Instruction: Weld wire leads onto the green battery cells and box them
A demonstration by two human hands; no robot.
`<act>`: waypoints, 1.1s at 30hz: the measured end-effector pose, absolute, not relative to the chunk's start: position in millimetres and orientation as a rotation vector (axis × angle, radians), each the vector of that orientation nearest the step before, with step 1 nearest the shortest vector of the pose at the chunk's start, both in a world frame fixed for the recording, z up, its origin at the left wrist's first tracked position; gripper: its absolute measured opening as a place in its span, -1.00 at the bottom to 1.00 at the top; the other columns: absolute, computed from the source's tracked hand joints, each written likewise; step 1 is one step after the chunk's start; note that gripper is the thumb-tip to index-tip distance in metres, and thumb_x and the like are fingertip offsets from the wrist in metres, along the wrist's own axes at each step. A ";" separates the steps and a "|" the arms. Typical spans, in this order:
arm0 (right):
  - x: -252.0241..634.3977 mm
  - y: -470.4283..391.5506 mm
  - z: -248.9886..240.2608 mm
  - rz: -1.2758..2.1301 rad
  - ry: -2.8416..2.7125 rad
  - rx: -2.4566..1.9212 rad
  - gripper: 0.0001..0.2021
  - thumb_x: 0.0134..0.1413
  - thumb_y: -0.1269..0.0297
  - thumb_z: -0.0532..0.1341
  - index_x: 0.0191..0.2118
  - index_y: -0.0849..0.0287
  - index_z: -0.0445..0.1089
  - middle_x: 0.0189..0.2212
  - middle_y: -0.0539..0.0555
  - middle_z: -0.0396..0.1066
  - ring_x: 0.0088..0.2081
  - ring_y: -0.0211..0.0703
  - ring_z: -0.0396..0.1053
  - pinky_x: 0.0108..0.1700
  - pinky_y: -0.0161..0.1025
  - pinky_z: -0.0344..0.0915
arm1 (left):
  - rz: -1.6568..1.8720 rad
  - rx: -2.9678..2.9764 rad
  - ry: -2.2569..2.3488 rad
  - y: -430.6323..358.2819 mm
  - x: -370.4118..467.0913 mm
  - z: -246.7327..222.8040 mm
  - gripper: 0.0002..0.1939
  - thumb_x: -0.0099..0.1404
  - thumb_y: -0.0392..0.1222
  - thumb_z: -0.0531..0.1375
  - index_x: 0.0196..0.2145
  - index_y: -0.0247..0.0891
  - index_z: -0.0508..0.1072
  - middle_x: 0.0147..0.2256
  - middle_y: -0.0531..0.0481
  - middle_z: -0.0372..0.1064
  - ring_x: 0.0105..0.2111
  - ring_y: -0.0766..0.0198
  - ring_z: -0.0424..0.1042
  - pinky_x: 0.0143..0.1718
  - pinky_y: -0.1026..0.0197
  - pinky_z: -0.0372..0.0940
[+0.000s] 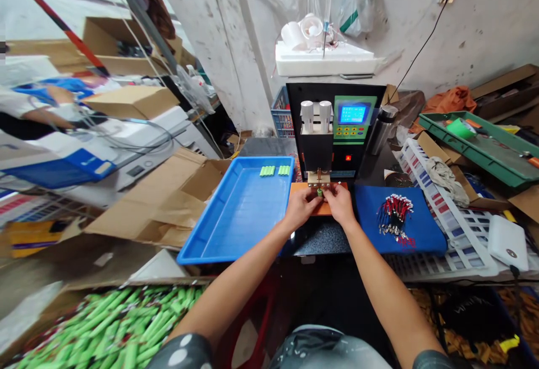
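Observation:
Under the electrode tips of a black spot welder (319,150), a small green battery (320,192) sits between my two hands. My left hand (300,207) pinches it from the left, thumb and fingers closed. From the right, my right hand (340,203) closes its fingers on the battery as well; a small white tip shows by its fingers, too small to name. Both hands rest over an orange plate (298,188) at the welder's foot. Most of the battery is hidden by my fingers.
Left stands a blue tray (240,212) with green battery packs (275,171) at its far end. To the right, red and black wire leads (396,212) lie on a blue cloth (370,203). A box of green packs (126,324) sits lower left. A co-worker's arm (37,105) shows far left.

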State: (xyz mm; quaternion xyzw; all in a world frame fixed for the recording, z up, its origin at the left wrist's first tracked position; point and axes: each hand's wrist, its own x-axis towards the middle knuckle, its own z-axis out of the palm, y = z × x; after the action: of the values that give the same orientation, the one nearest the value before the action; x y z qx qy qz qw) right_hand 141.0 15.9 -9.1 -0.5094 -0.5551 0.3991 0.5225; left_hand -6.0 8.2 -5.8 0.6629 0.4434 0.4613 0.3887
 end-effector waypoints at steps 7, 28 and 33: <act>140.4 15.1 -8.5 0.939 -1.343 -1.217 -0.76 0.10 0.09 0.24 -0.25 0.15 0.46 -0.31 0.12 0.52 -0.26 -0.02 0.47 -0.20 -0.15 0.42 | 1.147 1.687 1.191 5.7 -4.9 0.3 -0.73 0.25 -0.20 0.23 -0.11 -0.32 0.56 -0.18 -0.10 0.56 -0.20 0.13 0.53 -0.10 0.19 0.37; 140.2 12.6 -5.3 0.922 -1.359 -1.255 -0.82 0.09 0.15 0.24 -0.27 0.14 0.44 -0.32 0.11 0.52 -0.25 -0.01 0.47 -0.19 -0.16 0.37 | 1.157 1.697 1.215 9.6 -7.4 -10.3 -0.74 0.26 -0.13 0.25 -0.15 -0.30 0.57 -0.24 -0.09 0.55 -0.25 0.14 0.50 -0.18 0.21 0.37; 138.8 11.1 -6.8 0.923 -1.336 -1.249 -0.79 0.10 0.12 0.23 -0.28 0.15 0.43 -0.32 0.11 0.52 -0.27 -0.03 0.48 -0.21 -0.18 0.38 | 1.137 1.702 1.257 10.9 -9.4 -16.8 -0.74 0.27 -0.14 0.24 -0.13 -0.29 0.56 -0.23 -0.10 0.54 -0.24 0.13 0.48 -0.18 0.19 0.37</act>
State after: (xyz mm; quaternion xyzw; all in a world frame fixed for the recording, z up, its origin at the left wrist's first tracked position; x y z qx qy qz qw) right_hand 138.8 11.1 -6.8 -0.5209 -0.5571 0.3851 0.5196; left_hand -9.4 10.9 -16.8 0.6608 0.4880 0.4412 0.3613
